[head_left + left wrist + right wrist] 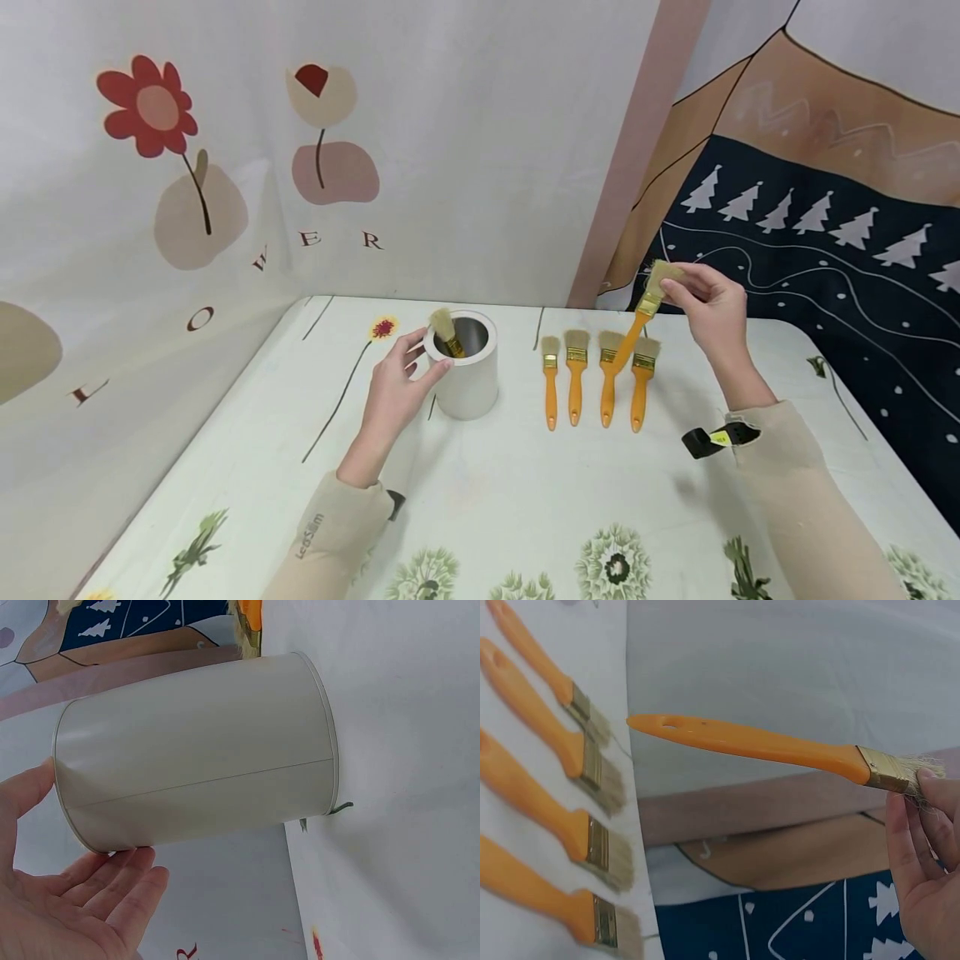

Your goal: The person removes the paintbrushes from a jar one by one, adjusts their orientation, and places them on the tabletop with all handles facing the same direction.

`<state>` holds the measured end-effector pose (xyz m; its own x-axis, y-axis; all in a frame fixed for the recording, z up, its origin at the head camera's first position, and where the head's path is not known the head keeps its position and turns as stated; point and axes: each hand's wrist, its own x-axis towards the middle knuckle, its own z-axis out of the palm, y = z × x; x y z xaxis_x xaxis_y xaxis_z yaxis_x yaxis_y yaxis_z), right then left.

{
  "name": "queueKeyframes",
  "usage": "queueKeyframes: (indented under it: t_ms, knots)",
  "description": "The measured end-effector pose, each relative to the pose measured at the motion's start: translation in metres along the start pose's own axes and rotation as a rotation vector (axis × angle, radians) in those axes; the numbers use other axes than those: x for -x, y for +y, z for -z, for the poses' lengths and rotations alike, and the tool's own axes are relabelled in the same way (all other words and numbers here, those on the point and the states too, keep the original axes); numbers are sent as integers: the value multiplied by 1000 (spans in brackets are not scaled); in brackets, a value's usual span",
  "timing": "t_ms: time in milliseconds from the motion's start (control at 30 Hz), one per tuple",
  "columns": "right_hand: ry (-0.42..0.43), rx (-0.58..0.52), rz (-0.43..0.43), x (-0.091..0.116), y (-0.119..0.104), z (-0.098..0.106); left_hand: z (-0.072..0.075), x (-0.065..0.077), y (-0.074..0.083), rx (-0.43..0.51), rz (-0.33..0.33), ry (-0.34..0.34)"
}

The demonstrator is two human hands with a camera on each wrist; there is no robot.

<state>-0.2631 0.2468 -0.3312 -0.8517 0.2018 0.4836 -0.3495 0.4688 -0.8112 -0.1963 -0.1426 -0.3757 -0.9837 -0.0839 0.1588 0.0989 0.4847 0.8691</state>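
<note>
A white cylindrical can (471, 393) stands upright on the table, its top uncovered. My left hand (392, 390) holds it near the rim, thumb on one side and fingers on the other, as the left wrist view of the can (199, 746) also shows. One paintbrush (447, 332) leans inside with its bristles up; its handle is hidden. My right hand (712, 312) pinches another paintbrush (757, 742) by the bristles, raised off the table with its orange handle slanting down to the left. Below it, several orange-handled paintbrushes (576, 387) lie in a row, bristles away from me.
The table (480, 500) has a white cloth with printed flowers. A pale printed curtain (465, 167) rises behind it, and a dark cloth with white trees (832, 242) hangs at the right.
</note>
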Motion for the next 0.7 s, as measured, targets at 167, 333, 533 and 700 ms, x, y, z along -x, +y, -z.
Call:
queueKeyframes:
  t_ms: [167, 333, 533, 700]
  knots:
    - [-3, 13, -33, -2, 8, 7, 0, 0, 0, 3, 3, -2]
    - [-4, -15, -55, -5, 18, 15, 0, 0, 0, 7, 3, -2]
    - [-6, -13, -94, -7, 31, 24, 1, 1, 0, 4, 0, -3]
    - [-24, 11, -144, -6, 38, 32, 1, 1, 1, -2, -1, -3]
